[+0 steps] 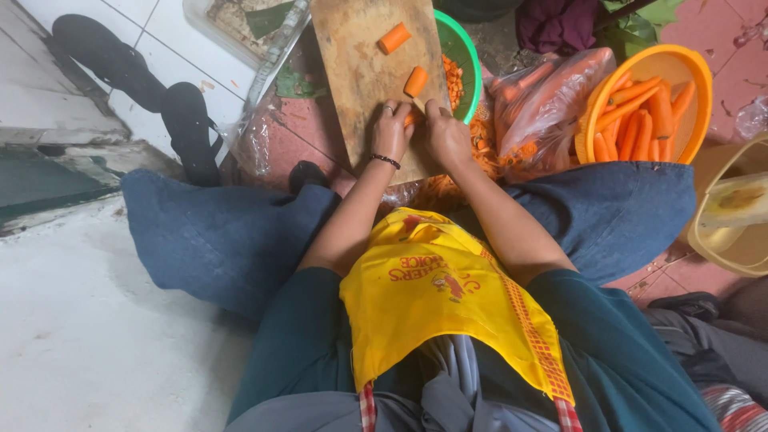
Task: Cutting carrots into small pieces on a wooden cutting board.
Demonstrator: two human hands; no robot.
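Note:
A wooden cutting board lies on the floor in front of my knees. My left hand, with a ring and a dark bracelet, presses a small carrot piece onto the board's near end. My right hand is closed right beside it, fingers curled around a knife whose pale blade barely shows. Two cut carrot chunks lie farther up the board. A green bowl of chopped carrot sits under the board's right edge.
An orange bowl of peeled carrots stands at the right, with a plastic bag of carrots beside it. A yellow bucket is at the far right. Black sandals and a clear tray lie at the left.

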